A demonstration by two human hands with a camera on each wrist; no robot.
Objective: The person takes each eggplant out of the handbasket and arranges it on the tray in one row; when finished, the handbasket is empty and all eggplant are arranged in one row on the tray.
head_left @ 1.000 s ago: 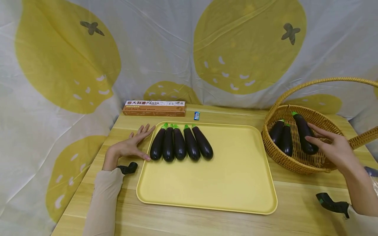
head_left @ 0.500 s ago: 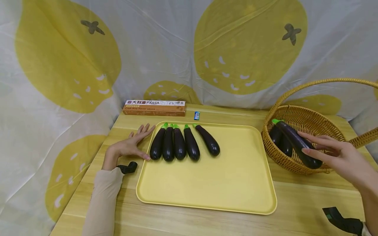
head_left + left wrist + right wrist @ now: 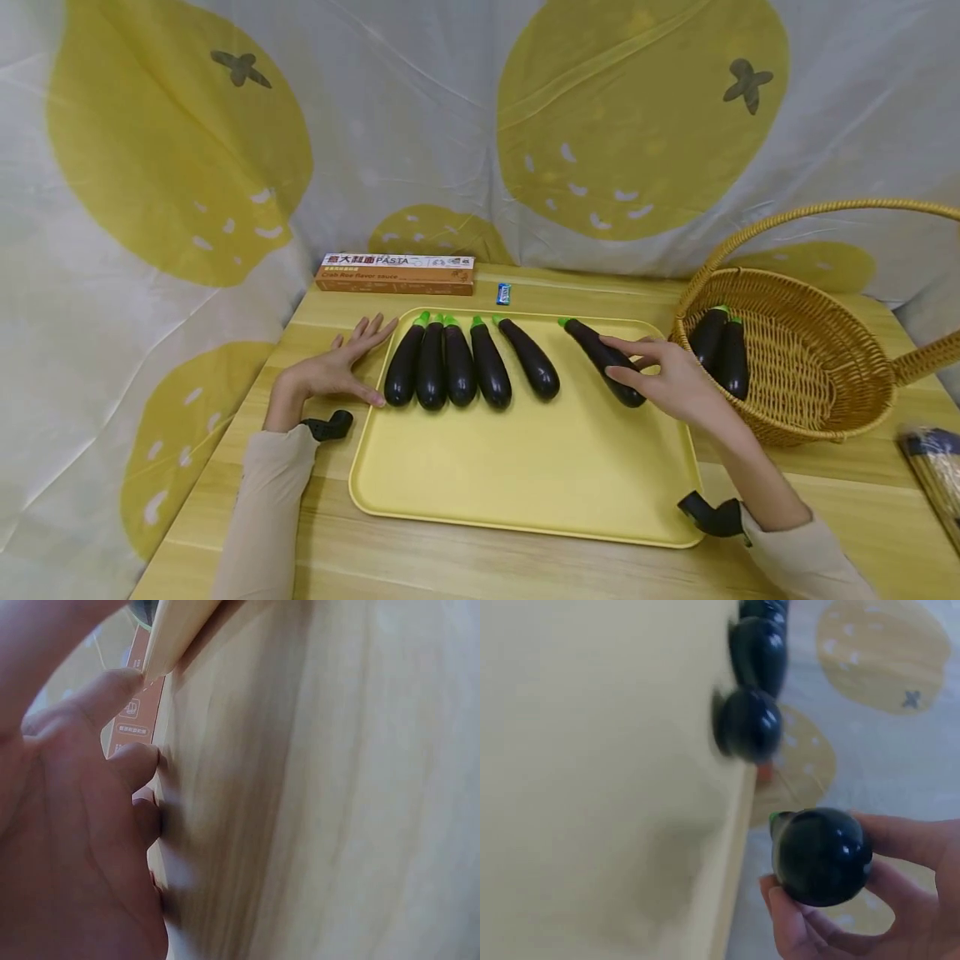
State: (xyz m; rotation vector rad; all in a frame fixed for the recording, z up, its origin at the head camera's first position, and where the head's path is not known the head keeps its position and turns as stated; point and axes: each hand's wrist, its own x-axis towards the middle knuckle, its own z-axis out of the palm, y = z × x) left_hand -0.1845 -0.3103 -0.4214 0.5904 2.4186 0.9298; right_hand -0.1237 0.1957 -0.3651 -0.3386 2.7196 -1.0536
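- Row of eggplants [image 3: 760, 656]: blurred in the right wrist view.
- Packet [image 3: 937, 471] near the right edge of the bench [image 3: 525, 569]: blurred, cut off.
- Basket handle [image 3: 930, 357]: cut off at the head view's right edge.

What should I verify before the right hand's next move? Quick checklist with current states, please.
1. Right hand has the held eggplant: ok, gripped toward its thick end.
2. Held eggplant clear of the row of five eggplants: ok, a gap shows between them.
3. Row evenly spaced: not ok, the rightmost eggplant lies apart from the other four.
4. Held eggplant resting on the tray: cannot tell.
5. Left hand at the tray's left edge: ok.
6. Basket empty: not ok, two eggplants lie inside.
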